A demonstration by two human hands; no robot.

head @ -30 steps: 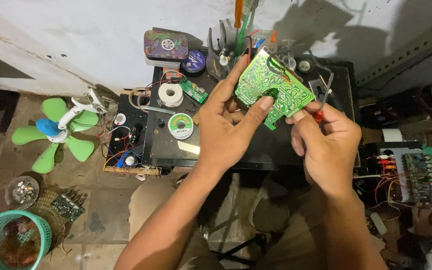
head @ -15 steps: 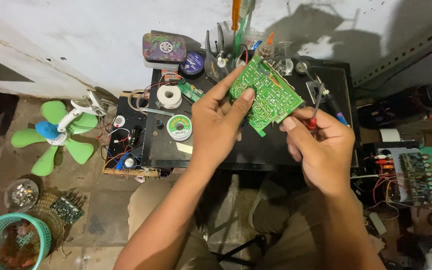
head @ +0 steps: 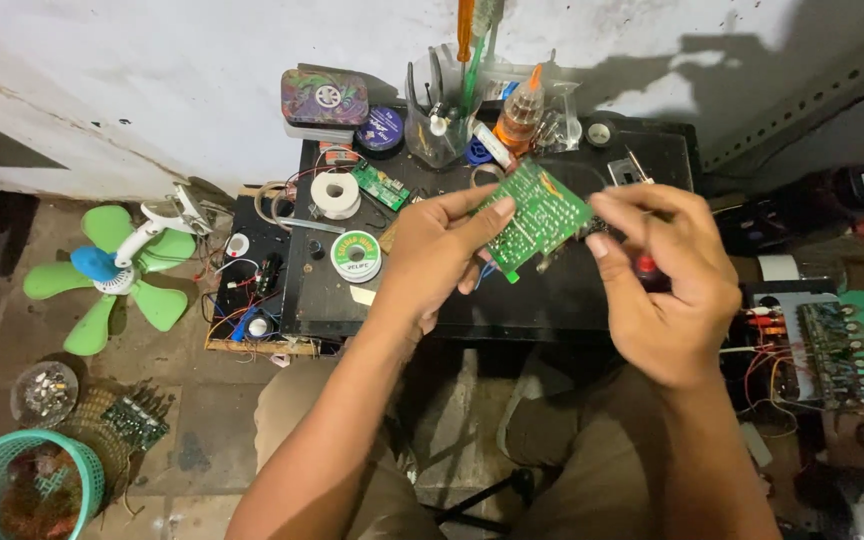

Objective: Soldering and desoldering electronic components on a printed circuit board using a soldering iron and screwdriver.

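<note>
The left hand pinches the green circuit board by its edge above the black desk. The right hand touches its other edge, grip closed around a red-handled tool. The board looks light, stiff and fragile; edges seem the safest hold.

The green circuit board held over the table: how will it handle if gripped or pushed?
The circuit board looks stiff: it stays flat though the left hand pinches only one edge. Probably light, since a fingertip grip carries it. Likely fragile at the small parts on its face, so edges seem the safer hold. The right hand touches the other edge.
</note>
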